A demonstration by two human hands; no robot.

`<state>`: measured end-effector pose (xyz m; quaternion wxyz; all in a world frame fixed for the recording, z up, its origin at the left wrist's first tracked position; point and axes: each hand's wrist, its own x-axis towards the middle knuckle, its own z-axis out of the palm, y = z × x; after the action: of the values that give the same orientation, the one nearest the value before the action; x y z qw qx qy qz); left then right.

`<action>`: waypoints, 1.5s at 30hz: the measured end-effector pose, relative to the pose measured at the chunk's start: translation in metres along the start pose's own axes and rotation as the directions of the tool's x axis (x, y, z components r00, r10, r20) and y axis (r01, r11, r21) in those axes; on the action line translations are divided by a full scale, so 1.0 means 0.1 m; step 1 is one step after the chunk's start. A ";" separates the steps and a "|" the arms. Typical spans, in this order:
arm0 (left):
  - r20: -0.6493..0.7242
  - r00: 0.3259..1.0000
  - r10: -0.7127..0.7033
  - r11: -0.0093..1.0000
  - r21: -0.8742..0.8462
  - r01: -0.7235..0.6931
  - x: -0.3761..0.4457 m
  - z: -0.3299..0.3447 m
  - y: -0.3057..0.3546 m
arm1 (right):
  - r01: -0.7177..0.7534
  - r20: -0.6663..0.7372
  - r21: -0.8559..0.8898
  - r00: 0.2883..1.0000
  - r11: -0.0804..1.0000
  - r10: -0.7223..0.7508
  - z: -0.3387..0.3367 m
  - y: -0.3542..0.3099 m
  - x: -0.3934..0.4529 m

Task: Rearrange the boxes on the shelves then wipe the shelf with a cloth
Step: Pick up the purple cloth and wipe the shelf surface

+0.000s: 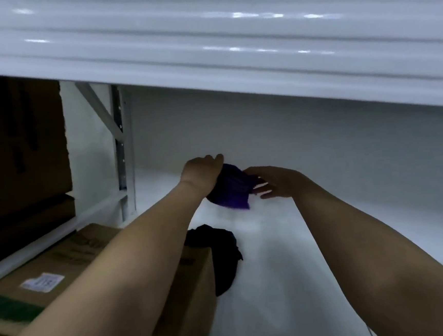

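A cardboard box (95, 272) with a white label (42, 282) lies at the near left of the white shelf (272, 270), under the left forearm. A dark bundle of fabric (217, 251) rests on the shelf, touching the box's right side. Beyond the bundle, the left hand (202, 172) grips a purple cloth (233, 188) just above the shelf surface, fingers curled round it. The right hand (275, 180) meets the cloth's right edge, fingers nearly straight. Left of the shelf, a larger dark box (17, 148) stands in the adjoining bay. A white beam (230, 41) spans overhead.
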<state>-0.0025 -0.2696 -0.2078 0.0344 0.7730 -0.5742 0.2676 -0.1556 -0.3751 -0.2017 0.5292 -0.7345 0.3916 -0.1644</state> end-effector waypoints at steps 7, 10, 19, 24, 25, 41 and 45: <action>0.163 0.986 -0.046 0.988 -0.136 0.068 0.01 0.03 0.49 | 0.252 0.008 -0.466 0.960 0.848 -0.281 -0.12 0.22 -0.01; 0.188 0.981 -0.057 0.973 -0.210 0.097 0.03 0.05 0.63 | 0.307 0.089 -0.453 0.950 0.837 -0.300 -0.21 0.32 -0.02; 0.256 0.918 -0.304 0.622 -0.677 0.395 0.04 0.21 0.86 | 0.361 0.053 -0.482 0.922 0.799 -0.384 -0.23 0.59 0.23; 0.585 0.731 -0.350 0.169 -0.728 0.664 -0.08 0.40 1.05 | 0.305 -0.046 -0.213 0.946 0.928 -0.322 -0.17 0.72 0.27; 0.579 0.729 -0.364 0.150 -0.736 0.660 -0.09 0.44 1.06 | 0.302 -0.045 -0.189 0.948 0.934 -0.316 -0.15 0.74 0.27; 0.710 0.679 -0.184 -0.332 -0.695 0.637 -0.01 0.30 1.08 | 0.285 -0.038 -0.182 0.954 0.941 -0.297 -0.13 1.03 0.18; 0.719 0.660 -0.215 -0.354 -0.688 0.634 -0.04 0.38 1.15 | 0.188 0.114 0.130 0.972 0.973 -0.203 -0.15 1.05 0.07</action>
<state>-0.0929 -0.3184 -0.2714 0.6011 0.6603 -0.2166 -0.3947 -0.2034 -0.4041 -0.2919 0.5769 -0.7458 0.2724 -0.1917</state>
